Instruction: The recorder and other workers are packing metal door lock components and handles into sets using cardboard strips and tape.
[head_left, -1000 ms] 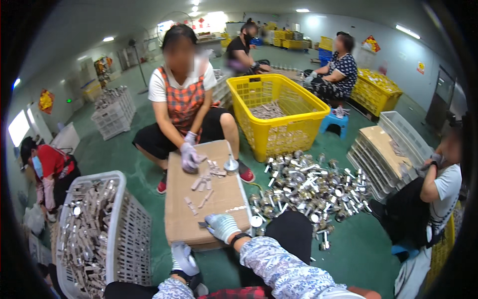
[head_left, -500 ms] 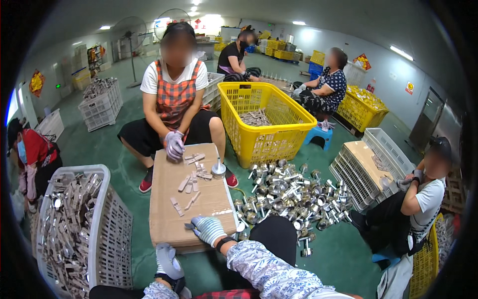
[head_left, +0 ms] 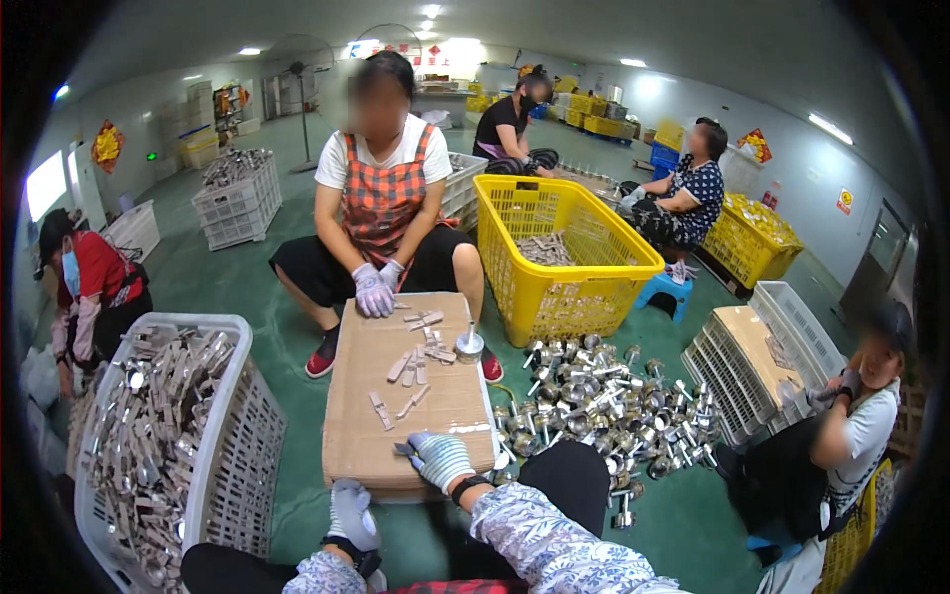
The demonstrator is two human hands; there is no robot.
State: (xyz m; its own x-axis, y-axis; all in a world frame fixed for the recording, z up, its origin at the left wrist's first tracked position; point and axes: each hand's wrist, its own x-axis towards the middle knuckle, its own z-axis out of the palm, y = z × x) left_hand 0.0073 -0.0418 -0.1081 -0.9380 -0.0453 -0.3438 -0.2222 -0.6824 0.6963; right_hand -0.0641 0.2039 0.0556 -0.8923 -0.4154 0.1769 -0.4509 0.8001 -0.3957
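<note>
My right hand, in a striped glove, rests at the near edge of a cardboard-topped stack. Its fingers are closed on a small dark flat piece. Close to the stack's near left corner, my left hand is lower down, its gloved fingers curled beside a pale rounded piece; its exact kind and grip are unclear. On the cardboard lie several flat metal clip-like parts. A round metal cup with an upright stem stands at the far right corner.
Metal cups with stems are heaped on the floor at right. A white crate full of flat parts stands at left; a yellow basket is beyond the heap. A co-worker's gloved hands meet at the stack's far edge. Other people sit around.
The whole view has swung left, so the scene sits farther right in the picture. Both my hands keep nearly the same place at the stack. The parts on the cardboard look unmoved.
</note>
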